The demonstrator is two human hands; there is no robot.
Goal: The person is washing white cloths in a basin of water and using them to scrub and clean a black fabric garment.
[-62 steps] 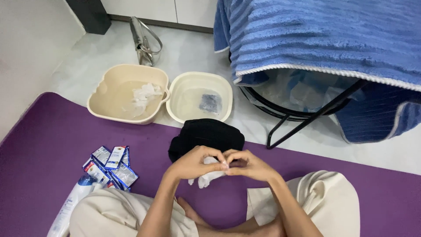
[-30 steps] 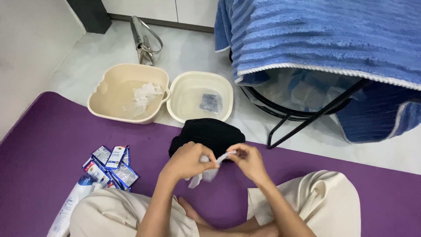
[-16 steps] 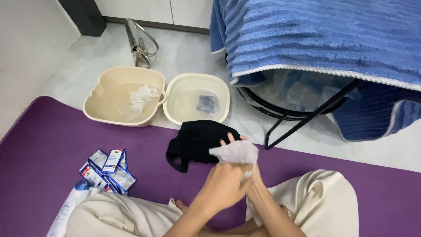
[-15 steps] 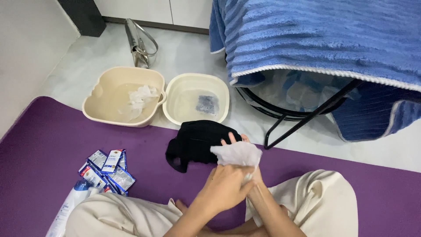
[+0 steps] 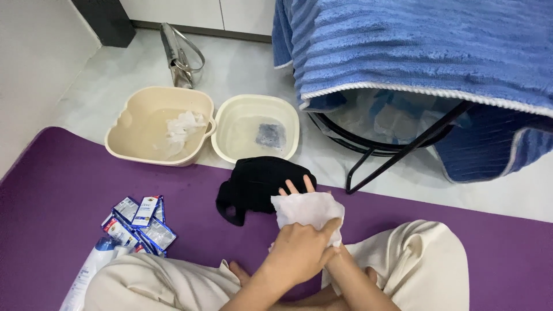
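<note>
Right now the left hand [image 5: 299, 253] presses a white wipe [image 5: 308, 208] flat against the open right hand [image 5: 299, 193], whose fingertips show above the wipe's edge, just over the black cloth [image 5: 256, 184] on the purple mat [image 5: 52, 190]. Beyond the black cloth, the white basin [image 5: 230, 118] holds water and a small grey pad [image 5: 269, 134]; left of it the beige basin [image 5: 132, 115] holds crumpled white tissue [image 5: 181, 128]. Left of the cloth lie blue sachets [image 5: 138, 222].
</note>
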